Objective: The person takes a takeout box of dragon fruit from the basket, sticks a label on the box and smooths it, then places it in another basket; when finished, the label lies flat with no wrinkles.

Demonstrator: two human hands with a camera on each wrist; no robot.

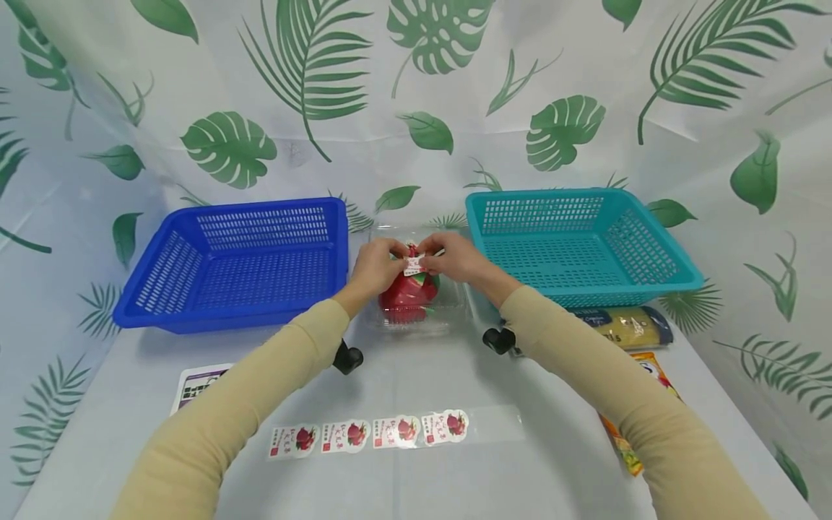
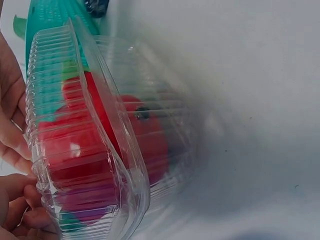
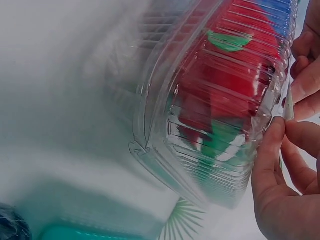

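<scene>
A clear plastic clamshell box (image 1: 448, 318) stands closed, with red fruit-like items with green parts (image 2: 80, 135) inside. Above its lid, my left hand (image 1: 377, 267) and right hand (image 1: 458, 257) pinch a small white sticker (image 1: 414, 265) with red print by its two ends. The fingertips of both hands lie close against the lid; in the right wrist view the sticker (image 3: 288, 106) shows edge-on beside it. How much of the sticker touches the plastic cannot be told.
A blue basket (image 1: 260, 314) stands left of the box, a teal basket (image 1: 585, 292) right. Several dragon-fruit stickers (image 1: 396, 432) lie on a clear strip in front. A yellow bag (image 1: 627, 326), an orange packet (image 1: 650, 365) and a purple-and-white card (image 1: 195, 383) are partly behind the sleeves.
</scene>
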